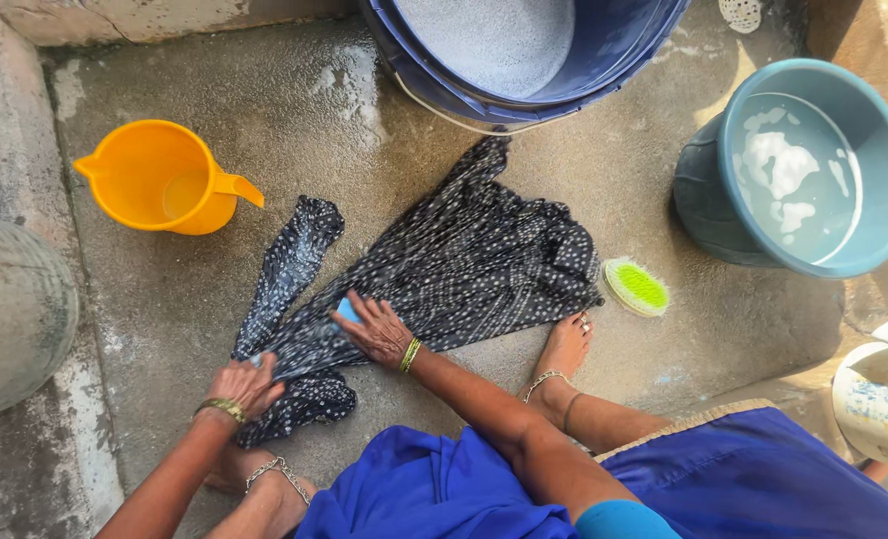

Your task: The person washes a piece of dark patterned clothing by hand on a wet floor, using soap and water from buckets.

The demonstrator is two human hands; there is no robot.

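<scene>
Left to right: an orange jug [160, 178] stands on the wet concrete floor [294, 110]. My left hand [239, 384] clamps its fingers on a bunched edge of the dark dotted cloth [464, 265], spread flat before me. My right hand [376, 329] presses a blue soap bar [346, 311] onto it, fingers curled over the bar. I judge this the soaping step; the next stroke needs the cloth pinned taut. Beyond lie 1 green brush [637, 286] and 1 teal basin [813, 170].
</scene>
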